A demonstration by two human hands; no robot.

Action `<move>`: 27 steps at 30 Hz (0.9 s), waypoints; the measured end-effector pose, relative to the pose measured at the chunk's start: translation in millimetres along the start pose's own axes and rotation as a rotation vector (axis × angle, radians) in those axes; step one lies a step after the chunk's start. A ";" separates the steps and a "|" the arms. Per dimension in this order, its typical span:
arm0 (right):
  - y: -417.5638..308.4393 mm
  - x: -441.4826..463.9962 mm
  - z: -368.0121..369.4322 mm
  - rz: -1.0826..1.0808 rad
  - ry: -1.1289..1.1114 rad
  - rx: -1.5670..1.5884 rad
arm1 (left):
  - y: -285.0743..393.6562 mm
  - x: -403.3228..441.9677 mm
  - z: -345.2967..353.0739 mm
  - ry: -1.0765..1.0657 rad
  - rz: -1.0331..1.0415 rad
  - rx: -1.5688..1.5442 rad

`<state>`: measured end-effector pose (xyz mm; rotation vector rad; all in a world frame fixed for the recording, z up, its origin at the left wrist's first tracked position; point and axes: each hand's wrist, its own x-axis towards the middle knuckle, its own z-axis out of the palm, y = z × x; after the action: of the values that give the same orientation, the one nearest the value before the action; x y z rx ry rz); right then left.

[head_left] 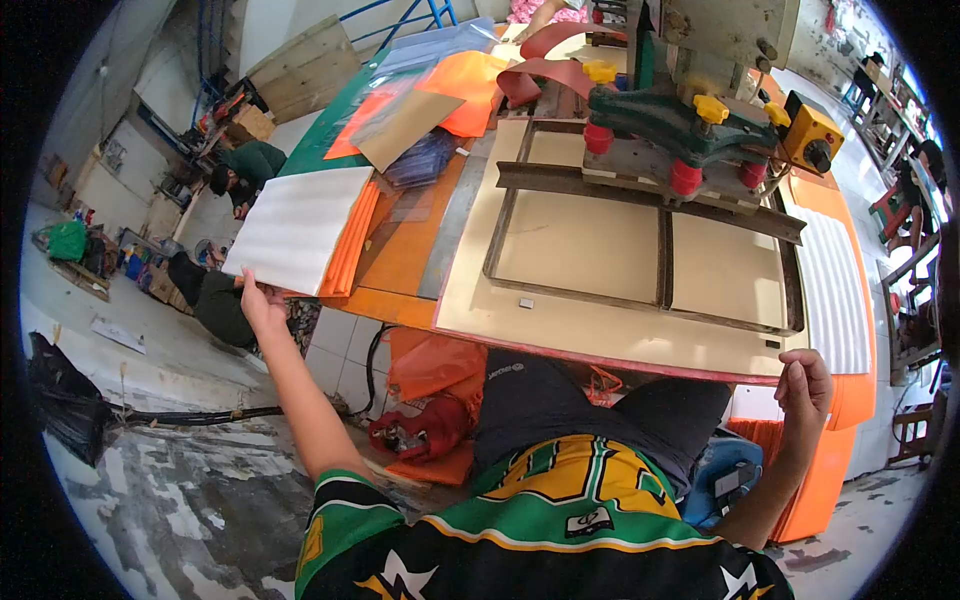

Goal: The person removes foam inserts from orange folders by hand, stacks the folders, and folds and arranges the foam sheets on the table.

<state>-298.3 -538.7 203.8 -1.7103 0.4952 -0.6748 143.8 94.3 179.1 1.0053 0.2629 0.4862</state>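
Observation:
My left hand pinches the near edge of a white sheet lying on top of a stack of orange sheets at the table's left end. My right hand hovers by the near right corner of a cream board, its fingers curled in and no object visible in them. On that board rests a dark metal frame with a crossbar, under the green press head with its red and yellow knobs.
To the right of the board lie white ribbed sheets over orange ones. Clear plastic sheets and a brown card sit at the back left. A yellow control box is mounted beside the press. Another person crouches at left.

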 end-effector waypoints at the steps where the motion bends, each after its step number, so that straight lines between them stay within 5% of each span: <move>1: 0.9 1.2 -2.1 0.000 0.002 -0.003 | -0.1 4.0 -0.7 -0.001 0.025 0.022; 5: -1.3 11.5 -23.8 -0.037 0.057 -0.145 | -10.4 30.7 -12.0 -0.006 0.111 0.048; 10: -19.8 35.1 -58.7 -0.061 0.205 -0.229 | -18.4 87.8 -58.9 -0.142 -0.027 0.068; 15: -18.2 81.5 -105.6 -0.110 0.299 -0.322 | -4.7 57.8 -42.3 -0.109 -0.021 0.304; 20: 44.6 144.6 -172.8 -0.130 0.290 -0.563 | 3.3 59.0 -51.8 -0.064 -0.003 0.704; 27: 117.8 193.4 -187.5 -0.186 0.218 -0.985 | -16.3 44.5 -51.4 0.003 0.020 0.849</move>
<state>-276.9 -827.6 153.6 -2.6397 0.9265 -0.8203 164.7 147.6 139.1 1.8330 0.4807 0.3924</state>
